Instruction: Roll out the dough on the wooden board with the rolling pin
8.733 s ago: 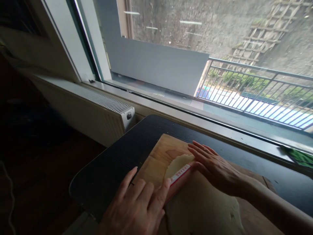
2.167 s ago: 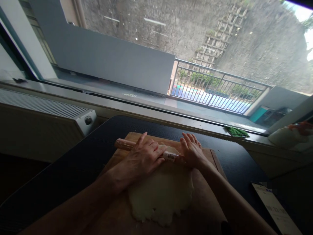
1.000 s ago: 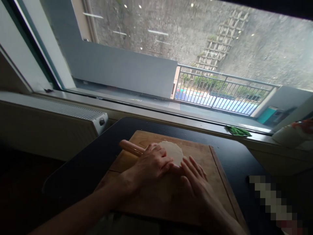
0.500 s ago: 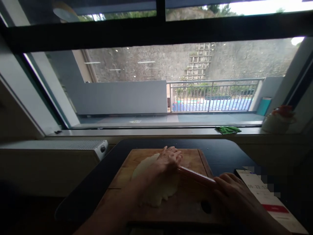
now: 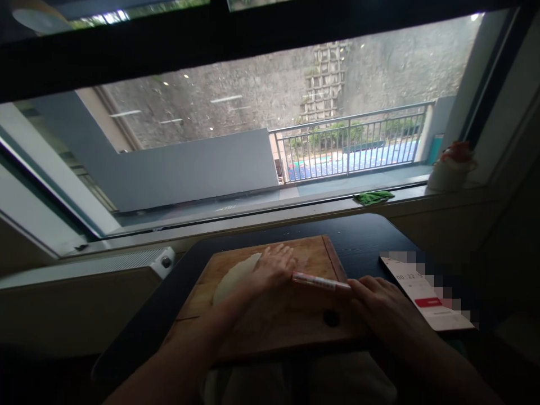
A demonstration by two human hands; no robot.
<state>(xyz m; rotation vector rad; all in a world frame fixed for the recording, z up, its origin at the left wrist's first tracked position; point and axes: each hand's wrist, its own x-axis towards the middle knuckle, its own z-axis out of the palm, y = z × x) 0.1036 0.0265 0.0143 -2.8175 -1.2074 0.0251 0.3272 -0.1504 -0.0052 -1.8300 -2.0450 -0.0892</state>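
A flat sheet of pale dough (image 5: 234,277) lies on a wooden cutting board (image 5: 314,315), partly covered by my left hand and forearm. My left hand (image 5: 276,263) rests palm down over the dough, fingers stretched forward and slightly apart. From beside it a slim reddish rolling pin (image 5: 320,281) with a pale printed label runs right; its left end is hidden at my left hand. My right hand (image 5: 373,298) is closed around the pin's right end, over the board's right edge.
The board sits on a dark table (image 5: 358,236) below a window. To the right lies a phone (image 5: 422,292) showing a timer. A green cloth (image 5: 373,197) and a white container (image 5: 449,171) stand on the sill. On the left is a radiator (image 5: 139,267).
My view has tilted and shifted, so board and table appear further left and higher. Less dough shows to the right of my left forearm. My right hand still grips the rolling pin.
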